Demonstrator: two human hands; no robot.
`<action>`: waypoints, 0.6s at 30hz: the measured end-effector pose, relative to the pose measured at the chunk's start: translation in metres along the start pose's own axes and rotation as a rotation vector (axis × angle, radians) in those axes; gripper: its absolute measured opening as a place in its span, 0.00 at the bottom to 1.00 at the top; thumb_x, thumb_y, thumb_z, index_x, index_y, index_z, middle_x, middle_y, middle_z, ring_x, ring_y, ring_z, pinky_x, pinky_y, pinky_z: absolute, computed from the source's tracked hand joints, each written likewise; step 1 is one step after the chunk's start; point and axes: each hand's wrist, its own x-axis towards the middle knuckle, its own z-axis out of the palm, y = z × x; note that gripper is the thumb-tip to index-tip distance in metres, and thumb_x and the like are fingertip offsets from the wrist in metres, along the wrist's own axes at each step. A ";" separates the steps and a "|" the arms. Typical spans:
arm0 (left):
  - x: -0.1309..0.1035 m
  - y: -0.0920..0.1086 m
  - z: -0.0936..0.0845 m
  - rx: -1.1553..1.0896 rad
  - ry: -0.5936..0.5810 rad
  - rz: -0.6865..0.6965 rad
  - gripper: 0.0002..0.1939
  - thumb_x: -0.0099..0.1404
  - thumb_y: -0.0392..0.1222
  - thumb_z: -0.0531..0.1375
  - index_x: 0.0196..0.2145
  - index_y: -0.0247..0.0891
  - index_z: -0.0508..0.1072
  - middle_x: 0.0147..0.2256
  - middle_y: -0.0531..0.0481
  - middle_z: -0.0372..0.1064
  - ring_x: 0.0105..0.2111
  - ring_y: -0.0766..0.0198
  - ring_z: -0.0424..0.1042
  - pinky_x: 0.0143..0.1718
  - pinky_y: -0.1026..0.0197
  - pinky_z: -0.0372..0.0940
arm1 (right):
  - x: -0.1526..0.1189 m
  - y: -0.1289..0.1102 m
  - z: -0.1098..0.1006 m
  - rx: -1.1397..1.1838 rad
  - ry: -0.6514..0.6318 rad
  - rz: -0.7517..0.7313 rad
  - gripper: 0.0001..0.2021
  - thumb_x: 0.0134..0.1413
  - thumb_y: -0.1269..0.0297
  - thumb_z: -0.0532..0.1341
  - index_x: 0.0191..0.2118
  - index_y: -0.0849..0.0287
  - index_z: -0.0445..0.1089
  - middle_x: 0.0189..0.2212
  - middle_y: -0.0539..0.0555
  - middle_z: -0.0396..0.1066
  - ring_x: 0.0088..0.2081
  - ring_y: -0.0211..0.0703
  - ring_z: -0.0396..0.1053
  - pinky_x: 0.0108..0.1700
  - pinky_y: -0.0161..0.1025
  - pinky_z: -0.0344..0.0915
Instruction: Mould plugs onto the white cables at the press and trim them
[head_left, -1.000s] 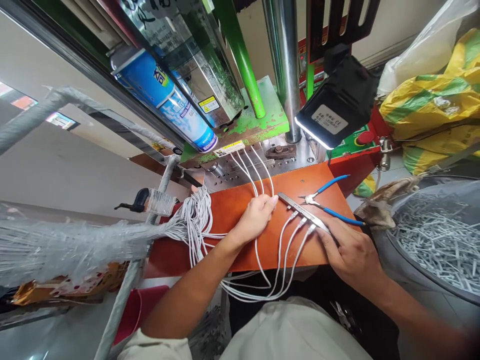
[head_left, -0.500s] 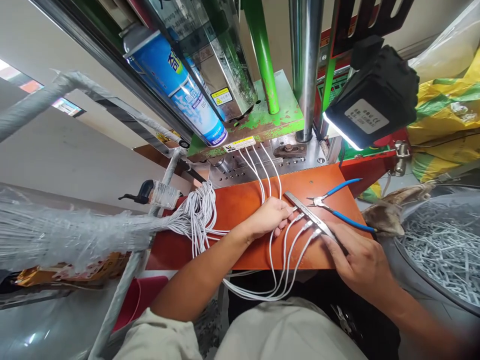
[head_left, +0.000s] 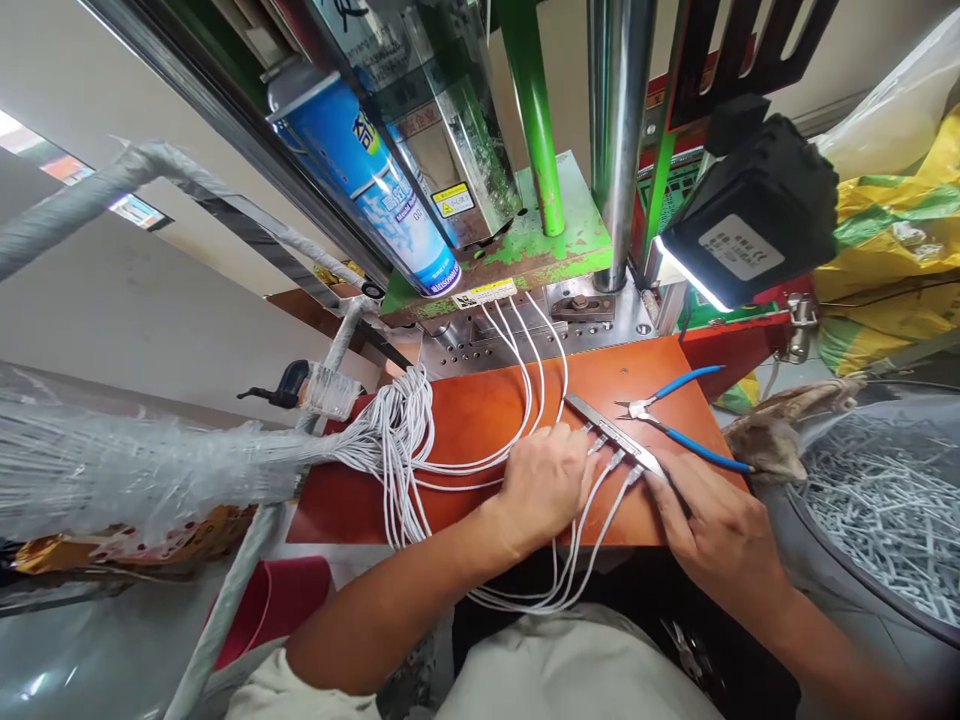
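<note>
My right hand (head_left: pixel 720 520) grips the near right end of a narrow slotted metal bar (head_left: pixel 611 432), thumb along its near side. Several white network cables (head_left: pixel 606 510) with clear plug ends sit in a row along the bar's near side. Over the row's far left end my left hand (head_left: pixel 547 480) is closed with curled fingers on a white cable at its plug; the fingertips are partly hidden behind the hand. Just beyond the bar lie blue-handled pliers (head_left: pixel 679 432), jaws apart, touched by neither hand.
An orange board (head_left: pixel 465 420) bears the work. Behind it stands a green press (head_left: pixel 547 200), with white cables running under its plate. A spray can (head_left: pixel 367 190), lit lamp (head_left: pixel 742 220), cable bundle (head_left: pixel 405 440) and tub of white scraps (head_left: pixel 892 500) surround it.
My left hand has turned over and moved slightly nearer me, its back now covering the left cables. The right hand keeps its hold on the bar. The view has shifted a little.
</note>
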 end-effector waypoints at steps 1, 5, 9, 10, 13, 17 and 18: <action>-0.002 0.001 0.005 0.002 -0.022 0.016 0.17 0.78 0.47 0.53 0.37 0.37 0.76 0.34 0.40 0.75 0.35 0.52 0.74 0.34 0.56 0.60 | 0.000 0.000 0.000 -0.016 -0.004 0.010 0.13 0.72 0.66 0.57 0.57 0.60 0.71 0.49 0.59 0.77 0.50 0.51 0.75 0.55 0.46 0.68; -0.001 0.002 0.020 -0.032 -0.050 0.042 0.17 0.78 0.42 0.50 0.38 0.36 0.76 0.34 0.41 0.75 0.35 0.53 0.74 0.35 0.54 0.61 | 0.002 0.006 -0.003 -0.075 -0.089 0.005 0.12 0.71 0.64 0.57 0.55 0.58 0.71 0.47 0.58 0.74 0.47 0.53 0.71 0.48 0.48 0.66; 0.006 0.003 0.018 -0.073 -0.090 0.048 0.16 0.77 0.40 0.51 0.39 0.34 0.77 0.36 0.38 0.76 0.36 0.51 0.75 0.36 0.54 0.63 | 0.005 0.011 -0.004 -0.053 -0.148 -0.065 0.11 0.72 0.64 0.57 0.54 0.58 0.69 0.45 0.58 0.73 0.44 0.51 0.68 0.46 0.47 0.64; 0.009 0.002 0.014 -0.096 -0.108 0.054 0.15 0.77 0.40 0.52 0.39 0.35 0.77 0.36 0.38 0.76 0.35 0.51 0.76 0.36 0.54 0.63 | 0.006 0.011 -0.004 -0.049 -0.155 -0.067 0.11 0.72 0.65 0.56 0.54 0.59 0.69 0.45 0.58 0.73 0.44 0.51 0.68 0.46 0.47 0.64; 0.019 -0.018 -0.002 -0.267 -0.182 0.074 0.15 0.74 0.47 0.59 0.31 0.37 0.77 0.29 0.42 0.75 0.29 0.55 0.73 0.32 0.57 0.62 | 0.007 0.006 -0.003 -0.111 -0.166 -0.049 0.11 0.72 0.64 0.57 0.54 0.59 0.69 0.45 0.58 0.73 0.43 0.51 0.67 0.45 0.47 0.62; 0.038 -0.076 -0.021 -0.722 -0.035 -0.127 0.19 0.68 0.54 0.66 0.26 0.38 0.74 0.23 0.51 0.69 0.24 0.64 0.67 0.28 0.63 0.60 | 0.008 -0.001 0.000 -0.257 -0.177 -0.039 0.16 0.70 0.60 0.58 0.58 0.60 0.69 0.46 0.59 0.73 0.43 0.54 0.66 0.44 0.49 0.61; 0.044 -0.090 -0.023 -0.843 0.117 -0.239 0.18 0.68 0.54 0.66 0.28 0.38 0.74 0.24 0.52 0.69 0.25 0.66 0.67 0.28 0.64 0.61 | 0.008 -0.002 0.001 -0.267 -0.175 -0.042 0.17 0.70 0.59 0.58 0.59 0.61 0.69 0.46 0.60 0.73 0.43 0.55 0.66 0.44 0.49 0.61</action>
